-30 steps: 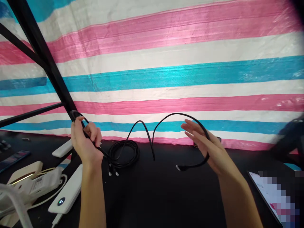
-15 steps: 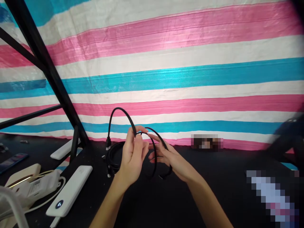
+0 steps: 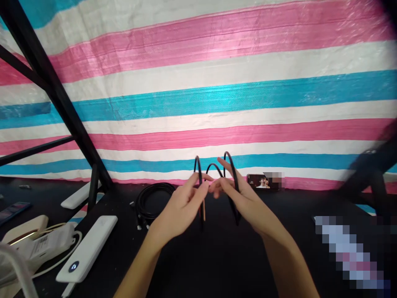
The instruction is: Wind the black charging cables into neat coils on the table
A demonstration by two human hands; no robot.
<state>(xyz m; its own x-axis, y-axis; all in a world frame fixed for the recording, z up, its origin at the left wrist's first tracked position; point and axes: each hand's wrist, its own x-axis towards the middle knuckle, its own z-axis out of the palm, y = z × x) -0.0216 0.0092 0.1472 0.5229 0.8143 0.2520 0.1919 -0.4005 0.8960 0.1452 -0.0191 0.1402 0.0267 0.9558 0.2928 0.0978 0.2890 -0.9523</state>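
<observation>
My two hands meet above the black table, folding a black cable into small upright loops. My left hand pinches one loop of it between thumb and fingers. My right hand has its fingers curled round the other loops, fingertips touching the left hand. A coiled bundle of black cables with small plugs lies on the table just left of my hands.
A white power bank with a lit dot, a second white bar, a white adapter with cord and a black metal frame are at left. A phone leans at the striped tarp; a blurred item sits at right.
My hands came together from far apart, gathering the long cable into tight loops. They then shifted a little to the right, away from the coiled bundle.
</observation>
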